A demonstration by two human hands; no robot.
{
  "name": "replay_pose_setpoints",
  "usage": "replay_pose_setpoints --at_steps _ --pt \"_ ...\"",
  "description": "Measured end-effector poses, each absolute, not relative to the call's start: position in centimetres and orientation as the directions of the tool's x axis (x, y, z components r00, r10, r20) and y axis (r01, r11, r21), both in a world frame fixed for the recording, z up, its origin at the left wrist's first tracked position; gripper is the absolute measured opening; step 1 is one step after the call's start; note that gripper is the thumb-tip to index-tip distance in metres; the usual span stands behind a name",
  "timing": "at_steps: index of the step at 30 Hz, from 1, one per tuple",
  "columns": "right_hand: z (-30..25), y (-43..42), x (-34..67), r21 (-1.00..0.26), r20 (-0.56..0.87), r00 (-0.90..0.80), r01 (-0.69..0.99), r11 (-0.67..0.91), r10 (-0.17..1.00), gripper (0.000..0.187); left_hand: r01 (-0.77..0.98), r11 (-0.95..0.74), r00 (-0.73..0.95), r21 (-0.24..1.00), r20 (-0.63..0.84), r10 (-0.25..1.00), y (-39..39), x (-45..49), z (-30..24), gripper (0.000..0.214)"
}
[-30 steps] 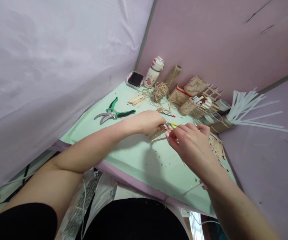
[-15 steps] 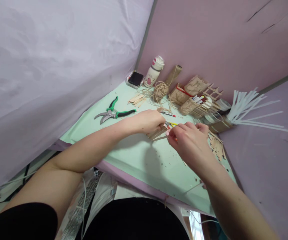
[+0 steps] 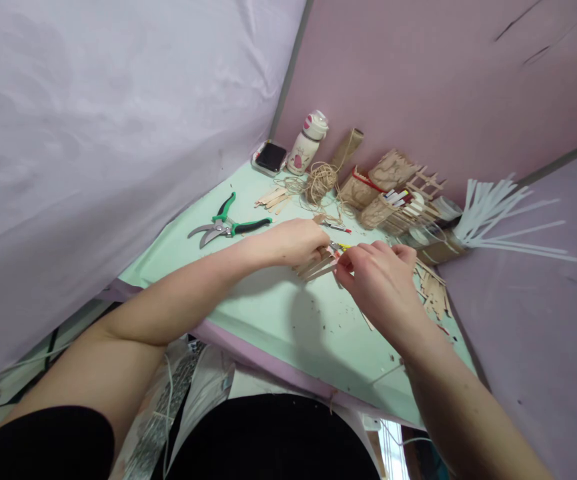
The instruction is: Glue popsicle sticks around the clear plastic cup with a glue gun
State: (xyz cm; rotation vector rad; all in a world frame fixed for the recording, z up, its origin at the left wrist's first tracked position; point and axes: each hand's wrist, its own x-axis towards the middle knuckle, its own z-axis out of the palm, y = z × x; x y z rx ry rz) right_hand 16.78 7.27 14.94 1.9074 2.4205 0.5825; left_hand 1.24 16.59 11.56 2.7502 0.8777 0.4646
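My left hand [image 3: 295,241] is closed round a small bundle of flat wooden craft sticks [image 3: 314,268], whose ends poke out below its fingers onto the pale green tabletop [image 3: 268,313]. My right hand [image 3: 381,283] is curled just to the right of it, fingertips pinched at the end of the sticks. A yellow-and-red tool tip [image 3: 341,247] shows between the two hands; who holds it is hidden.
Green-handled pruning shears [image 3: 225,227] lie to the left. At the back stand a phone [image 3: 271,158], a white bottle [image 3: 308,143], a twine ball [image 3: 321,181], a cardboard tube, stick-built holders with pens [image 3: 393,200] and white strips [image 3: 498,220]. Loose sticks [image 3: 433,290] lie at right.
My right hand has slid slightly left and up toward the stick bundle. The left hand has stayed put.
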Motion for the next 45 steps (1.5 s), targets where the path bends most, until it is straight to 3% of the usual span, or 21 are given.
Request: replay_pose_setpoints --at_steps 14,45 --pt "14.6 7.6 16.8 0.216 0.270 -0.236 0.960 0.180 0.934 0.031 0.503 -0.799 0.781 0.329 0.224 0.583 16.6 1.1 11.7 0.016" --pt "13.8 7.9 17.1 0.192 0.301 -0.223 0.966 0.171 0.927 0.023 0.459 -0.800 0.802 0.386 0.207 0.560 16.8 1.2 11.8 0.016"
